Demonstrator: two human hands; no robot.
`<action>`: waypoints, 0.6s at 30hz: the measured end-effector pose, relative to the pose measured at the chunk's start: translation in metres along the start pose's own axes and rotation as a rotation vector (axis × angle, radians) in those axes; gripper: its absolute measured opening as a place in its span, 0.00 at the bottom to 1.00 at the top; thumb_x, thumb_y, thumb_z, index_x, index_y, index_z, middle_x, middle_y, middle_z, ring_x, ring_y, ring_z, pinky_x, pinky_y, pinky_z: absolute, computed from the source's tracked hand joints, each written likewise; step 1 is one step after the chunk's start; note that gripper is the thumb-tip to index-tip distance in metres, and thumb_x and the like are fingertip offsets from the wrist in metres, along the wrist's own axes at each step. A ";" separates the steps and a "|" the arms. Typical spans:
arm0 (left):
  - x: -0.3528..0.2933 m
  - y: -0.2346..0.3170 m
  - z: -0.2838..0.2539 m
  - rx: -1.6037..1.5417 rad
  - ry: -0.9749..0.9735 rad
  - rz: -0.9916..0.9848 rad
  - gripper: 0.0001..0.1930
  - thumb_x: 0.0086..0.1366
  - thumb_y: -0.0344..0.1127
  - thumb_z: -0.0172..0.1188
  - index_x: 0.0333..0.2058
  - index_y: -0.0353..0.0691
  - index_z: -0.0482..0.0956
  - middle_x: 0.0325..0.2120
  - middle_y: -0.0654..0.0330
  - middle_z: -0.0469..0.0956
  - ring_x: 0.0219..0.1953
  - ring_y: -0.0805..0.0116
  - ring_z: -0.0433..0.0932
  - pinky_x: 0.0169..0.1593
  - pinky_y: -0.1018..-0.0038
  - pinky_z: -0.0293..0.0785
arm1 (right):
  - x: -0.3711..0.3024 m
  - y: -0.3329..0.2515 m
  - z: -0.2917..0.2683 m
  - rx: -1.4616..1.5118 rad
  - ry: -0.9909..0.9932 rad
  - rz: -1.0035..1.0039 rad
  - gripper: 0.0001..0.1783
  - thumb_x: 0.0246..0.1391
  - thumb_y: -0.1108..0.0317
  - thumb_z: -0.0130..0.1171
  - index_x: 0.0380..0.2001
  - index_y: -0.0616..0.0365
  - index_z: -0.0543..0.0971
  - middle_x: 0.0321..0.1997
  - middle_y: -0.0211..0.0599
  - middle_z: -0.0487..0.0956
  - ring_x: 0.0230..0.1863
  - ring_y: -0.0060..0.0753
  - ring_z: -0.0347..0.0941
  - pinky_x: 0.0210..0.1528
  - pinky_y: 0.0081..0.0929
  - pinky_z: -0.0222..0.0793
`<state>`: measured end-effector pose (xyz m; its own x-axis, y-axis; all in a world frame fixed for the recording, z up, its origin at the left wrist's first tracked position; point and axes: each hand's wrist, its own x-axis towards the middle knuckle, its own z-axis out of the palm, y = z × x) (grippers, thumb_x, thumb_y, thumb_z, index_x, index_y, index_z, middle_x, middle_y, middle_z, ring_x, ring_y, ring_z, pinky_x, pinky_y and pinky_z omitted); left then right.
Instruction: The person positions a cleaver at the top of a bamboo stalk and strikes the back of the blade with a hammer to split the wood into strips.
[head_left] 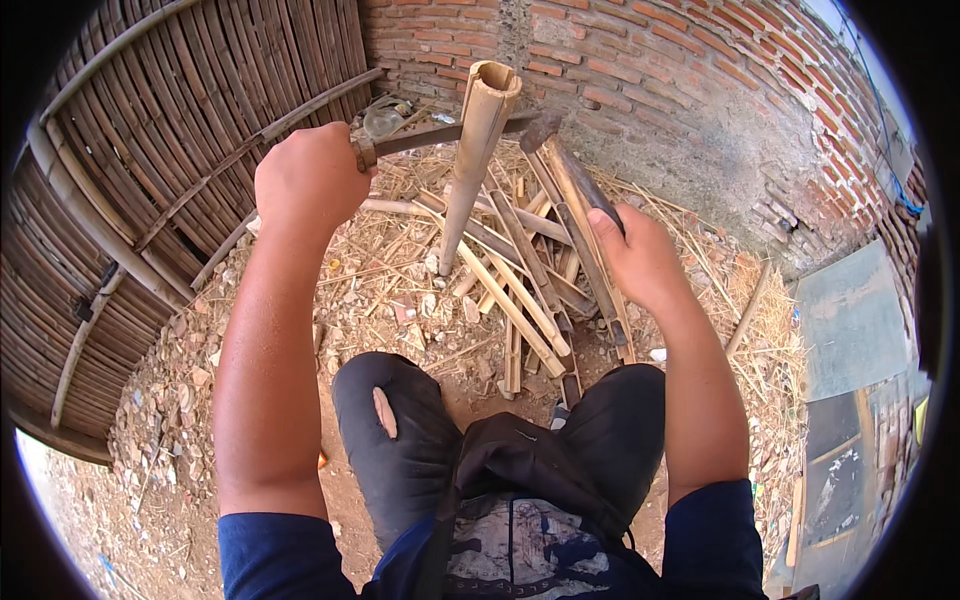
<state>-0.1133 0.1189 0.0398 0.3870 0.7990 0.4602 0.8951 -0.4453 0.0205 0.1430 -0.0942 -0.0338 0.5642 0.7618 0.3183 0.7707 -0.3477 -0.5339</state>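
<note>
While the left hand (312, 182) clenches a knife (420, 138) by its handle, the right hand (640, 255) is wrapped around a hammer (580, 180), right of the bamboo pole (472, 165).

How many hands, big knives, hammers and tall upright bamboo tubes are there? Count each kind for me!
Hands: 2, the left hand and the right hand
Big knife: 1
Hammer: 1
Upright bamboo tube: 1
Total: 5
</note>
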 end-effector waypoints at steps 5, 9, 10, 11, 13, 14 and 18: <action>-0.002 -0.011 0.001 -0.015 -0.033 -0.015 0.20 0.60 0.55 0.72 0.37 0.45 0.83 0.31 0.58 0.85 0.40 0.55 0.85 0.43 0.57 0.80 | -0.005 -0.010 -0.031 0.352 0.190 0.076 0.28 0.74 0.43 0.48 0.35 0.61 0.75 0.23 0.33 0.73 0.25 0.30 0.69 0.31 0.34 0.66; 0.000 -0.008 0.001 0.016 0.006 0.015 0.20 0.60 0.56 0.71 0.37 0.46 0.83 0.31 0.59 0.85 0.39 0.55 0.85 0.43 0.57 0.80 | -0.007 -0.022 -0.015 0.502 0.401 -0.062 0.25 0.75 0.46 0.48 0.36 0.60 0.75 0.22 0.31 0.72 0.25 0.27 0.69 0.31 0.32 0.66; 0.000 -0.005 0.000 0.008 -0.001 0.014 0.20 0.60 0.56 0.71 0.37 0.45 0.83 0.31 0.59 0.85 0.39 0.55 0.85 0.43 0.57 0.80 | -0.006 -0.025 0.002 0.352 0.452 -0.097 0.26 0.74 0.45 0.48 0.38 0.61 0.75 0.23 0.35 0.74 0.26 0.31 0.71 0.31 0.34 0.67; -0.001 -0.001 -0.001 0.000 -0.009 0.013 0.20 0.60 0.56 0.71 0.37 0.45 0.83 0.31 0.59 0.85 0.39 0.55 0.85 0.43 0.57 0.80 | -0.001 -0.018 0.015 0.237 0.340 -0.076 0.27 0.74 0.45 0.48 0.37 0.61 0.75 0.23 0.36 0.74 0.26 0.32 0.72 0.32 0.35 0.67; -0.002 0.001 -0.003 0.000 -0.027 0.005 0.20 0.60 0.56 0.72 0.36 0.45 0.83 0.31 0.59 0.85 0.39 0.55 0.85 0.43 0.57 0.80 | 0.011 -0.017 0.027 0.011 0.105 -0.035 0.28 0.74 0.44 0.49 0.37 0.62 0.75 0.23 0.39 0.74 0.27 0.34 0.73 0.33 0.37 0.67; -0.001 0.000 -0.002 0.006 -0.037 0.003 0.20 0.60 0.56 0.72 0.36 0.45 0.83 0.31 0.59 0.85 0.39 0.55 0.85 0.43 0.57 0.80 | 0.013 -0.012 0.018 0.019 0.062 -0.003 0.28 0.73 0.43 0.49 0.37 0.62 0.75 0.23 0.39 0.74 0.27 0.33 0.73 0.33 0.36 0.67; -0.003 -0.006 0.001 -0.013 -0.024 -0.013 0.20 0.60 0.56 0.72 0.36 0.46 0.83 0.31 0.59 0.85 0.40 0.55 0.85 0.43 0.57 0.80 | 0.009 -0.027 -0.028 0.210 0.125 -0.004 0.30 0.73 0.42 0.49 0.34 0.62 0.75 0.22 0.37 0.72 0.26 0.31 0.70 0.33 0.35 0.66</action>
<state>-0.1196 0.1191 0.0376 0.3809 0.8141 0.4383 0.8971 -0.4401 0.0378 0.1359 -0.0928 0.0049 0.6036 0.6851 0.4078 0.7019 -0.2141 -0.6793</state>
